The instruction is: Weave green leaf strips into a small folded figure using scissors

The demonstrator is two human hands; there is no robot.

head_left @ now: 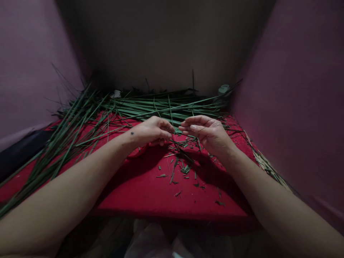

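My left hand (156, 130) hovers over the red cloth with its fingers curled together, palm down; whatever it may hold is too small to name. Just right of it, my right hand (205, 130) is raised with its fingers extended and slightly bent, the tips close to the left fingertips. Nothing can be made out in the right hand. Behind both hands lie long green leaf strips (139, 107). Below them, short cut green pieces (185, 168) are scattered on the red cloth (134, 193). A red curved object (137, 153) shows partly beneath the left hand.
More long green strips (67, 143) spread along the left side. A pale jar (223, 89) stands at the back right, and a small white item (116, 94) lies at the back left. Pale dry stalks (268, 168) run along the right edge. Walls enclose the back and sides.
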